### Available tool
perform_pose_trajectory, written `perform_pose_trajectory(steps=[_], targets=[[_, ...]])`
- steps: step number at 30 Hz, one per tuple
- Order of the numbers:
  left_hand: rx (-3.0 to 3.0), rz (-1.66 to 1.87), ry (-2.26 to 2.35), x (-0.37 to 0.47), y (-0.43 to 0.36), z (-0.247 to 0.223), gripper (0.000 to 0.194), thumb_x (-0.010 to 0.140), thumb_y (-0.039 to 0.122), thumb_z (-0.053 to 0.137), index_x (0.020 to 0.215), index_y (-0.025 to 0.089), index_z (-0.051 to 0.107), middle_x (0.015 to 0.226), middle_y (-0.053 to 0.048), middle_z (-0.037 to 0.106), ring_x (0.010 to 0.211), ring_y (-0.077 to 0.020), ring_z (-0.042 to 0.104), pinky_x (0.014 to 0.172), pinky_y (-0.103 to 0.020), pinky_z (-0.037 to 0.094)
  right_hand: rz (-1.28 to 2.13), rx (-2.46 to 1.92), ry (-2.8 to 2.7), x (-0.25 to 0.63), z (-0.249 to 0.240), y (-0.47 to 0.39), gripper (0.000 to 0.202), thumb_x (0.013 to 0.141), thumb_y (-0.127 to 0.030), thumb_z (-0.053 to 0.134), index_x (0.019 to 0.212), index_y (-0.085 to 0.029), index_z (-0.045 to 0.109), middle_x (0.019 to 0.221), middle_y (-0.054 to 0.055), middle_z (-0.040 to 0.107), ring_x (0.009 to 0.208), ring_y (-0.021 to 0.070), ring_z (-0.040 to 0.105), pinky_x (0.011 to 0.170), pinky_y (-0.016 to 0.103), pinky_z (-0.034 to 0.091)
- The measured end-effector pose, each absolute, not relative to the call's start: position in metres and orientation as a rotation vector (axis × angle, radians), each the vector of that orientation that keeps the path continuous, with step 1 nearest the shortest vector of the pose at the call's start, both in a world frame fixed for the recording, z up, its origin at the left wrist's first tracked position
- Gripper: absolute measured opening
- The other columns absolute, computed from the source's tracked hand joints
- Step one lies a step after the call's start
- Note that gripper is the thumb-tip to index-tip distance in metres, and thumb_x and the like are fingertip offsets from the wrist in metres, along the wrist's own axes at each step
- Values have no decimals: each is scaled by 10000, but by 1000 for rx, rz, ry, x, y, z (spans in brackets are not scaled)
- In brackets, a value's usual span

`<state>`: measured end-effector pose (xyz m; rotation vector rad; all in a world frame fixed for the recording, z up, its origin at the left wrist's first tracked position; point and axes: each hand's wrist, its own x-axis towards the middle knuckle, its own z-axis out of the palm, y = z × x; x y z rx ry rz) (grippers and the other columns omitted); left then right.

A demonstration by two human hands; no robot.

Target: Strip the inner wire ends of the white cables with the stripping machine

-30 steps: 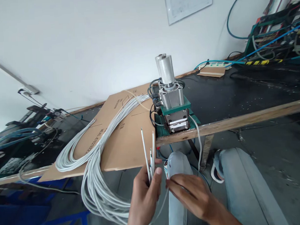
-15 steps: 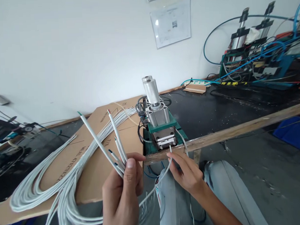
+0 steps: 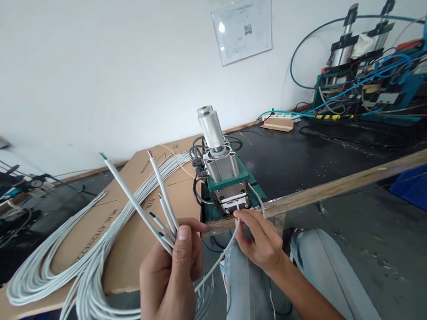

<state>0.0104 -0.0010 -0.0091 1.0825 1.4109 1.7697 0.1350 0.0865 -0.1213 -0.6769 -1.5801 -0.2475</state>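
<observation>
Several white cables (image 3: 132, 201) stand up out of my left hand (image 3: 172, 275), which is closed round them; coloured wire tips, green and red among them, show at their ends. Between the thumb and fingers of my right hand (image 3: 259, 240) is pinched a single white cable (image 3: 223, 257). Its end points into the front jaws of a small pneumatic machine (image 3: 232, 197), with my fingertips just below the jaws. How deep the end sits I cannot tell. The machine has a knurled silver knob (image 3: 212, 129) on top and a green base.
A long bundle of white cables (image 3: 107, 235) lies looped over a cardboard sheet (image 3: 129, 272) on the left. The black table (image 3: 280, 157) has a wooden front edge (image 3: 307, 197). Other machines with blue hoses (image 3: 359, 85) stand at the back right, near a power strip (image 3: 280, 116).
My right hand has moved slightly toward the machine, bringing the cable end up to its jaws. My left hand still holds its cables, and the view has shifted a little.
</observation>
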Motion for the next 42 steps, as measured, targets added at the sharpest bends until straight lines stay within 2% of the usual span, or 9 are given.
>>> perform_pose_trajectory(steps=[7, 14, 18, 23, 34, 42], targets=[[1068, 1763, 1384, 9, -2, -10, 315, 886, 467, 728, 850, 153, 721, 533, 65, 399, 471, -75, 359, 423, -169, 295, -250, -659, -1577, 136, -122, 91, 325, 916, -40, 592, 1217, -157, 630, 886, 109, 770, 797, 215, 764, 716, 276, 630], [1081, 1786, 1321, 12, -3, -6, 270, 907, 413, 708, 822, 158, 734, 527, 75, 344, 447, -58, 320, 418, -152, 267, -245, -645, -1571, 134, -122, 100, 257, 936, -40, 563, 1169, -135, 620, 872, 128, 761, 760, 209, 754, 649, 272, 626], [1079, 1796, 1309, 13, -3, -6, 263, 904, 403, 705, 807, 161, 739, 522, 75, 343, 433, -54, 337, 415, -141, 295, -230, -640, -1577, 135, -122, 101, 264, 944, -44, 543, 1176, -150, 611, 872, 116, 759, 744, 199, 750, 634, 269, 627], [1061, 1795, 1312, 12, -3, -8, 276, 884, 419, 720, 803, 156, 741, 520, 69, 362, 439, -61, 356, 412, -143, 317, -215, -642, -1580, 135, -125, 100, 271, 947, -48, 540, 1186, -153, 609, 893, 119, 762, 800, 207, 760, 688, 276, 643], [1070, 1791, 1322, 13, -1, -10, 286, 868, 434, 730, 790, 160, 751, 511, 69, 343, 434, -68, 350, 398, -142, 311, -244, -636, -1585, 135, -125, 101, 259, 926, -22, 574, 1155, -131, 625, 870, 133, 766, 786, 222, 764, 696, 297, 638], [1010, 1792, 1261, 6, -6, -10, 195, 825, 357, 760, 831, 162, 766, 510, 54, 401, 459, -69, 366, 426, -146, 296, -247, -626, -1590, 136, -124, 101, 272, 927, -24, 576, 1169, -138, 623, 867, 130, 770, 749, 204, 759, 640, 265, 636]])
